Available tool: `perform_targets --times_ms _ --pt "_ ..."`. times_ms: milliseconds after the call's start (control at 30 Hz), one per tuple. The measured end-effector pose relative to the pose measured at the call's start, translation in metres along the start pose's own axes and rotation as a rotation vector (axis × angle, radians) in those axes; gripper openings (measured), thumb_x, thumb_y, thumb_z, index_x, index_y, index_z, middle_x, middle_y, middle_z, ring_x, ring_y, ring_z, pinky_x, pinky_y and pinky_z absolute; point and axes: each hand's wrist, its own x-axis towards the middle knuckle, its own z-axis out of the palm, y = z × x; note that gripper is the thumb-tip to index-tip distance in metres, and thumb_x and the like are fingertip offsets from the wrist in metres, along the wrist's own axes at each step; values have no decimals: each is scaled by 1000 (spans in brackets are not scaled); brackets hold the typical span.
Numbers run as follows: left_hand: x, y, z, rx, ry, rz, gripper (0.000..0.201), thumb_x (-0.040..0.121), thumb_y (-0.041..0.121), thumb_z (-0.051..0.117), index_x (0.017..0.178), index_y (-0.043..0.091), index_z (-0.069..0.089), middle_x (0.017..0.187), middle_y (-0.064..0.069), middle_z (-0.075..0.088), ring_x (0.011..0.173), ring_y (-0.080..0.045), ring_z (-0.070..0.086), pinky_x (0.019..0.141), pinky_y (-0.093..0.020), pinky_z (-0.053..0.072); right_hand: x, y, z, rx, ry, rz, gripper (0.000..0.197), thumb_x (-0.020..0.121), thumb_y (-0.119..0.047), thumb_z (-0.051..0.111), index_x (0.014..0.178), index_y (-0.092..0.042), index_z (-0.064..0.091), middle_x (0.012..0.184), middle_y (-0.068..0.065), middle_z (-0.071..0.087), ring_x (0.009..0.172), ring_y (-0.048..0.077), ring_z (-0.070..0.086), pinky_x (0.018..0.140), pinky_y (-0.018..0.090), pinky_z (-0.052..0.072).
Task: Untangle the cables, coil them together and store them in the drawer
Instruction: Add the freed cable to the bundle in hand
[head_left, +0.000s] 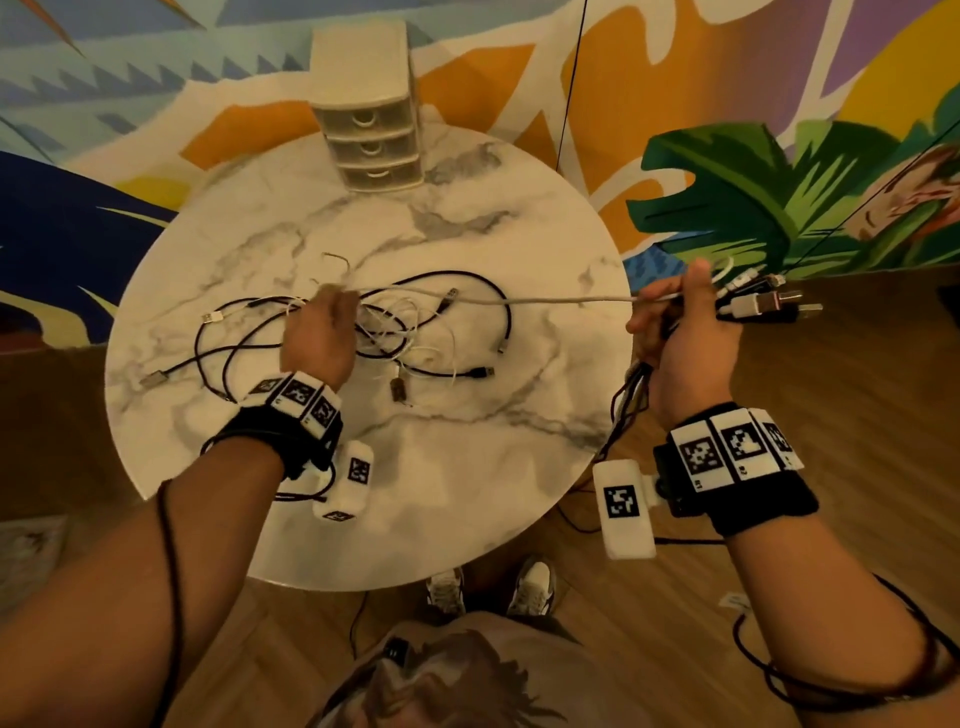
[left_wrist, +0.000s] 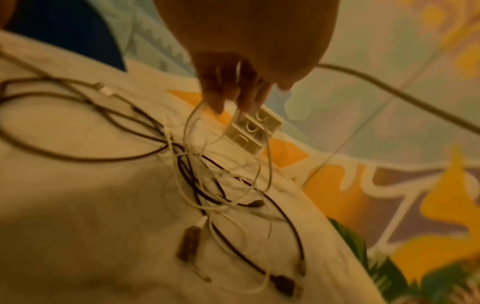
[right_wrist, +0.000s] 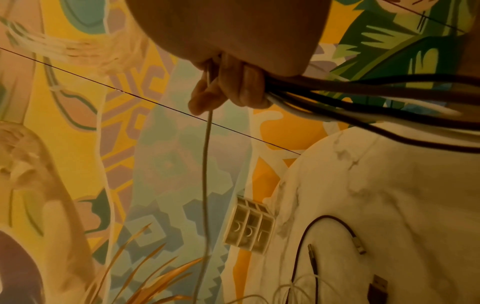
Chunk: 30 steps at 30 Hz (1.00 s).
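The right hand (head_left: 685, 332) is out past the table's right edge, fingers wrapped tight around a bundle of cables (right_wrist: 363, 88) — black and white ones, their USB plugs (head_left: 769, 301) fanning out beyond the fist while the loose lengths hang below the wrist. From that same fist a pale grey cable (head_left: 566, 298) runs taut and level across to the left hand (head_left: 317, 338), which hovers over the middle of the round marble table (head_left: 467, 467). The left wrist view shows the left fingertips (left_wrist: 218, 102) pinching thin white cable loops (left_wrist: 197, 127) that dangle down into the tangle; whether the grey cable is also pinched there cannot be made out, as the picture is blurred. Underneath lies the tangle of cables (head_left: 415, 332): black cords looping wide to the left and right, thin white ones knotted through the centre, several plugs lying loose on the marble. At the far edge of the table stands the small white drawer unit (head_left: 371, 124), three drawers stacked, all closed, well apart from the cables.
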Motion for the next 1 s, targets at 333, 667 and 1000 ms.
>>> perform_targets --times_ms 333,667,1000 --pt "-104 58 20 357 -1451 180 47 87 61 49 73 20 69 61 -1 60 54 -12 52 58 -22 43 16 -11 -24 -81 108 -47 45 101 -35 39 80 0 57 50 0 56 33 5 43 39 14 32" --pt "-81 213 78 -171 -839 516 37 91 45 54 117 18 54 70 7 56 63 -6 53 60 -26 40 0 -21 -57 -251 -2 6 48 101 -31 41 68 0 57 38 -3 50 30 6 40 34 13 29" --pt "-104 196 157 295 -1056 460 33 99 32 39 98 8 62 93 -11 66 91 -29 64 74 -32 48 9 -29 -132 -349 86 -51 51 100 -43 36 78 -15 72 48 7 51 35 12 31 40 22 25"
